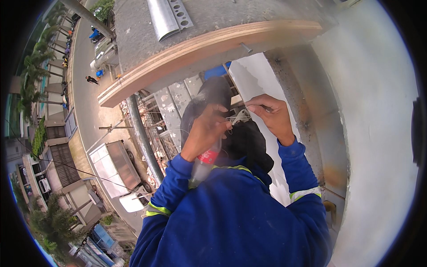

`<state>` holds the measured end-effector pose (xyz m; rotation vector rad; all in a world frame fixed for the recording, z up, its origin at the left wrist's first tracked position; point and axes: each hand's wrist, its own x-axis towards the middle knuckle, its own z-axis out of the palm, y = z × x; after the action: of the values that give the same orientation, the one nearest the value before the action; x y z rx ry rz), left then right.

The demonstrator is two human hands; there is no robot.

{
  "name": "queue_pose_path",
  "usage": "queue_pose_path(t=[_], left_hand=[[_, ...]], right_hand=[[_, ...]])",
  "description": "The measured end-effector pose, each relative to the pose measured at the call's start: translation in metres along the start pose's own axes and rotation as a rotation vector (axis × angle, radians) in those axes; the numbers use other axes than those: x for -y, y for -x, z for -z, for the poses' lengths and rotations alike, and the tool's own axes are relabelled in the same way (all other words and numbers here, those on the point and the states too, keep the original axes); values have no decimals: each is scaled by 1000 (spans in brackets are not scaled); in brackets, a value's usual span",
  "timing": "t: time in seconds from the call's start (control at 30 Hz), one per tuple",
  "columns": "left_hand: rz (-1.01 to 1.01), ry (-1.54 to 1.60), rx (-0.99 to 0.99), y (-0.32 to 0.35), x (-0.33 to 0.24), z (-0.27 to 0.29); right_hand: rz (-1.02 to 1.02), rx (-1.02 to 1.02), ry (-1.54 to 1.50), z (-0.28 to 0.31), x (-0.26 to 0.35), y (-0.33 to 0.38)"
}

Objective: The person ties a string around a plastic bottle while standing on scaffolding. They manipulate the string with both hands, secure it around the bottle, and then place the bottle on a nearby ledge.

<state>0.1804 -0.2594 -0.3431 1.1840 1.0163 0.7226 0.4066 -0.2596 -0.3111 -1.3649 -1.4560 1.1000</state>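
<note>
While the left hand is wrapped around a clear plastic bottle with a red label, its fingers clamped on the bottle's upper part, the right hand works at the same height just beside it; the right fingers are pinched together on a thin pale string that runs across to the left hand in a small tangle of loops. The bottle hangs neck-up against the blue sleeve, its lower body dark with liquid; it seems held close to the chest so that the string can be handled with both hands near each other and nothing can slip away over the drop. Both sleeves are blue with yellow reflective bands; a black cloth sits between the forearms, and what it belongs to I cannot tell.

Room is tight and the edges are hard; a plywood board curves overhead along a concrete ledge, with a bolt sticking out of it above the right hand; a white wall with a rusty streaked corner stands close on the right. To the left and below all is open air; a grey pipe drops toward a street far beneath, where a parked truck and rooftops show.
</note>
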Motion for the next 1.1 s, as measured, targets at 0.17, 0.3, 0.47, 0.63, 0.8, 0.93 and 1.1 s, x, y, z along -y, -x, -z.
queue_pose_path(t=[0.17, 0.3, 0.47, 0.63, 0.8, 0.93, 1.1], left_hand=[[25, 21, 70, -2, 4, 1], [67, 111, 37, -2, 7, 0], [87, 1, 34, 0, 3, 2], [83, -85, 16, -1, 2, 2], [64, -174, -2, -2, 4, 2], [76, -172, -23, -3, 5, 1], [85, -159, -14, -4, 6, 1]], right_hand=[[-57, 39, -24, -6, -5, -1], [-184, 105, -120, -5, -9, 0], [-273, 280, -308, -2, -10, 1], [-361, 360, -491, -5, -8, 4], [-332, 266, -341, -12, -6, 9], [-295, 99, -362, -13, -5, 8], [-234, -105, -315, -10, -6, 3]])
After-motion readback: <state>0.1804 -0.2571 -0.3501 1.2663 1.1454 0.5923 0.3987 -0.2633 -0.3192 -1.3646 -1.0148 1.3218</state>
